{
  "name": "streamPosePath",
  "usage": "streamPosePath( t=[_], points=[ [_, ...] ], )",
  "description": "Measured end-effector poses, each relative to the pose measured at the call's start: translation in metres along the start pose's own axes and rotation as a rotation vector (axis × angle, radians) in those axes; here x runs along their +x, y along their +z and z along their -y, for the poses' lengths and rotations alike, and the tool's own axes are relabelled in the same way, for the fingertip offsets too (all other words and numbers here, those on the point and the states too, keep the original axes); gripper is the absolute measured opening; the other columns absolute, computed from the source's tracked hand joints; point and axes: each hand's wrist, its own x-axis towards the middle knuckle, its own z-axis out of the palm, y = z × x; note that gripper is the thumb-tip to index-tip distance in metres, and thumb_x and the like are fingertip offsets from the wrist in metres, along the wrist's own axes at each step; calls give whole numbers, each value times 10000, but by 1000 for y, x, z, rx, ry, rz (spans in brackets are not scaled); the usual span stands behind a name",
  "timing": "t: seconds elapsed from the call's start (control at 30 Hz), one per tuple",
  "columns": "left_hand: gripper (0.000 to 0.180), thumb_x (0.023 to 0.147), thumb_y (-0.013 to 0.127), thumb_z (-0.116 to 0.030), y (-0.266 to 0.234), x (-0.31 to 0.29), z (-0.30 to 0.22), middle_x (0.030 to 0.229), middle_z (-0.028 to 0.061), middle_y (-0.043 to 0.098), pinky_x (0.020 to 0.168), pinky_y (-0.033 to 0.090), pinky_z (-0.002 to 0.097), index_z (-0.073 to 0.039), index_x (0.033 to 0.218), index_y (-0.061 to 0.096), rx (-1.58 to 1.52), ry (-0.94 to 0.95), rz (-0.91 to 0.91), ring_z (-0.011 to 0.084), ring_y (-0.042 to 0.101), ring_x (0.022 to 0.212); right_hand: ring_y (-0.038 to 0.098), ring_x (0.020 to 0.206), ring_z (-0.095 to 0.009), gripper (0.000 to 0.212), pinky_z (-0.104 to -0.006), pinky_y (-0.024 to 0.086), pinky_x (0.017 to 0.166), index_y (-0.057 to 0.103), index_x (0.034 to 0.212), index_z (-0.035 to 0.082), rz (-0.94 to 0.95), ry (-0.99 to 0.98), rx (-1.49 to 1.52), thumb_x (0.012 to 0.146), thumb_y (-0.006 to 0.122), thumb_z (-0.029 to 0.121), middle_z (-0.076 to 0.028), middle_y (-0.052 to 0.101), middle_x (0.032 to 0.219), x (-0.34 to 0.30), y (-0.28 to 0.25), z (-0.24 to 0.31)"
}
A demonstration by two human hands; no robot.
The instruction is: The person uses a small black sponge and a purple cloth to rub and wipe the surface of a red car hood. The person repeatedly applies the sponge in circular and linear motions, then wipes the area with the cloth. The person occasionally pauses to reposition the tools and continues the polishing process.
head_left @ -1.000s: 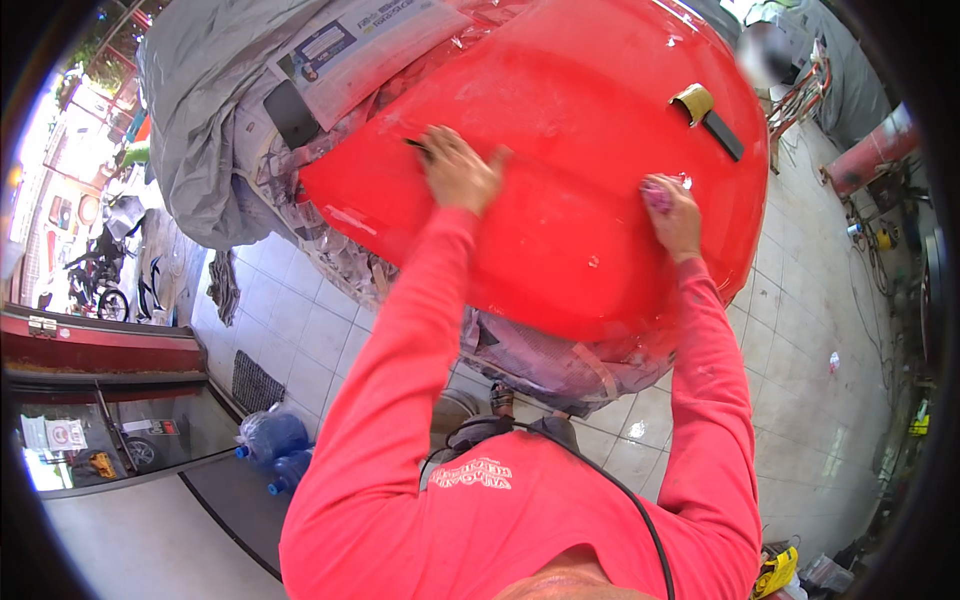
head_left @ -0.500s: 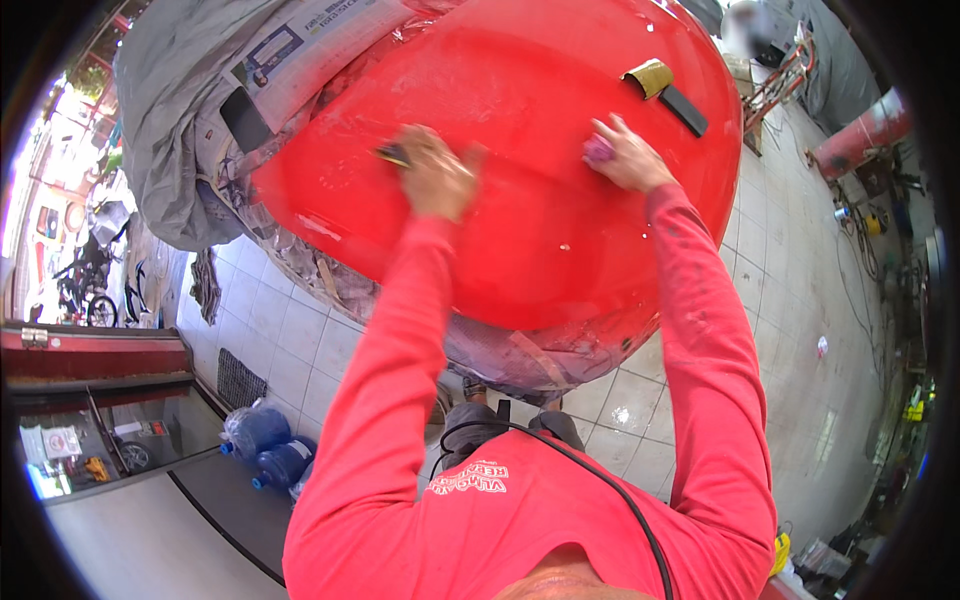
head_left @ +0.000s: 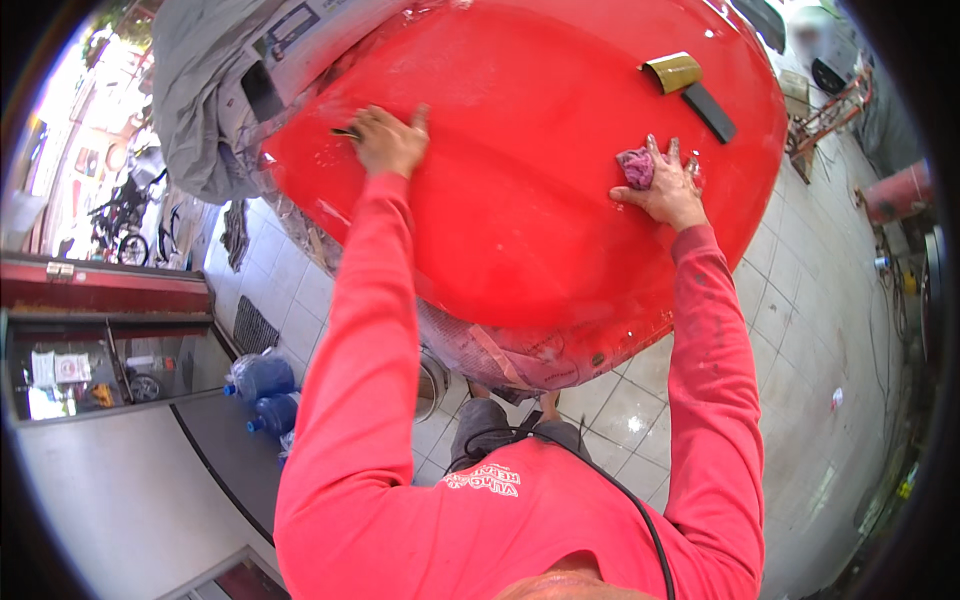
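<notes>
A broad, glossy red car panel (head_left: 520,180), wet in patches, spreads out in front of me. My left hand (head_left: 388,145) presses down on its left part, the fingers over a small piece of sandpaper (head_left: 344,133) whose dark edge sticks out past the fingertips. On the right part, my right hand (head_left: 668,192) rests with its fingers spread and a crumpled purple-pink cloth (head_left: 634,167) between thumb and fingers. Beyond that hand lie a curled gold sandpaper sheet (head_left: 673,72) and a dark grey sanding block (head_left: 709,112).
Newspaper and plastic masking (head_left: 540,362) wrap the panel's near edge; a grey cover (head_left: 195,110) drapes the left side, with a dark flat rectangle (head_left: 262,92) beside it. Blue water jugs (head_left: 272,412) stand on the lower left. A red stand (head_left: 835,115) is at the far right.
My left hand has slid left across the panel with the sandpaper. My right hand's fingers have spread, showing more of the cloth. The whole view has shifted slightly.
</notes>
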Motion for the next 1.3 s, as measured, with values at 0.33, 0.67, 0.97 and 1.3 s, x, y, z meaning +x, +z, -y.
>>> streamPosePath(
  t=[0.33,0.67,0.97,1.3],
  points=[
    [980,1055,441,-710,2,74,80,1647,358,378,1290,305,487,134,1551,411,-79,98,76,439,300,1595,155,1598,-578,1424,-765,311,1196,237,1728,264,15,-26,-36,587,918,777,-195,139,1795,5,-5,12],
    [1060,1038,389,-770,-5,-53,0,1685,350,310,1324,254,465,119,1613,331,-209,536,46,451,263,1605,89,1637,-503,1447,-741,350,1194,226,1730,286,16,66,-33,561,968,708,-147,124,1808,8,2,-18],
    [1167,1010,327,-826,8,-31,-5,1666,350,358,1326,218,507,186,1590,307,-1,360,-40,490,256,1598,99,1631,-508,1432,-578,295,1296,231,1729,267,4,-23,-84,579,976,679,-190,125,1798,27,19,-31],
    [1117,1024,365,-798,16,32,31,1670,358,341,1323,211,530,164,1591,334,-95,137,-86,496,252,1598,150,1620,-528,1254,-694,194,1284,270,1712,377,-34,9,-61,683,859,785,-119,170,1806,5,4,-1]
  ],
)
